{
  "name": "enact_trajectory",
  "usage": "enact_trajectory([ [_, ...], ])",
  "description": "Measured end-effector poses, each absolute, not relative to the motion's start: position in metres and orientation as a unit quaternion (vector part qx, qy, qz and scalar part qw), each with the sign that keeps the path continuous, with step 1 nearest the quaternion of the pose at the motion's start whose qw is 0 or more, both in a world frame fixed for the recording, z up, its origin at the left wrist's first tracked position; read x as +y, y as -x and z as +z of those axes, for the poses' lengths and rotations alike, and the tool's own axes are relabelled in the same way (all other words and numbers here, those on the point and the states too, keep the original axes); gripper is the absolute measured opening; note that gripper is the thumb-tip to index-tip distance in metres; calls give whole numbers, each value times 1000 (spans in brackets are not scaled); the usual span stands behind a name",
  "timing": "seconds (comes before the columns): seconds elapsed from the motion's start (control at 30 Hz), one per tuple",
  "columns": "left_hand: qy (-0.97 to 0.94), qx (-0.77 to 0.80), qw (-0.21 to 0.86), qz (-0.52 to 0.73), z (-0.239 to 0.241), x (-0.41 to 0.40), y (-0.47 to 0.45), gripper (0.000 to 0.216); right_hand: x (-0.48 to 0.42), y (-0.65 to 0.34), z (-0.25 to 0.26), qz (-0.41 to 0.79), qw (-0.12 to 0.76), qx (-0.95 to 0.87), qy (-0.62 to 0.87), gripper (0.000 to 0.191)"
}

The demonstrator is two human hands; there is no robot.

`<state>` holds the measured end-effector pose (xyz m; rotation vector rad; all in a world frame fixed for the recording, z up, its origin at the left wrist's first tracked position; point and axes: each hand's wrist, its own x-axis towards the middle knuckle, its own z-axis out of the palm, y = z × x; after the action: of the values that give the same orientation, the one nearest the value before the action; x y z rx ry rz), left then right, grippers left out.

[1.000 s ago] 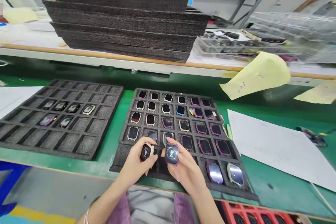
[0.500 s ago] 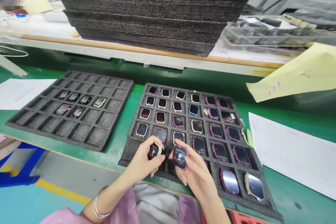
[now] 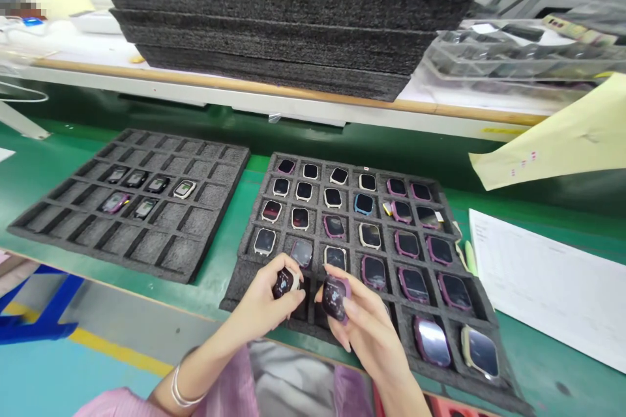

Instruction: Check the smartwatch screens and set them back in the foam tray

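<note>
My left hand is closed around a light-cased smartwatch whose dark screen faces up. Beside it, my right hand grips a purple smartwatch with its screen lit. Both hands are over the near edge of a black foam tray, whose compartments hold rows of smartwatches in purple, cream and blue cases. A purple-cased watch and a cream-cased watch lie in the cells just beyond my fingers. My hands partly hide the front cells.
On the left, a second foam tray holds several watches. A stack of black foam trays stands on the shelf behind, near clear plastic boxes. Yellow paper hangs at the right above a white sheet.
The purple watch in my right hand has tilted slightly, and its screen is at a different angle. My left hand keeps its hold. The view has shifted a little.
</note>
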<state>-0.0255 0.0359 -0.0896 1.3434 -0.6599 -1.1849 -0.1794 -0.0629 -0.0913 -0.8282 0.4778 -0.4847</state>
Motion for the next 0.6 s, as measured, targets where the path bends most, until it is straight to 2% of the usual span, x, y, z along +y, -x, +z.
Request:
enact_trajectory([
  [0.6,-573,-279,591,-494,-91,37,23,14,-61,180,-93,-222,845,245,420,37],
])
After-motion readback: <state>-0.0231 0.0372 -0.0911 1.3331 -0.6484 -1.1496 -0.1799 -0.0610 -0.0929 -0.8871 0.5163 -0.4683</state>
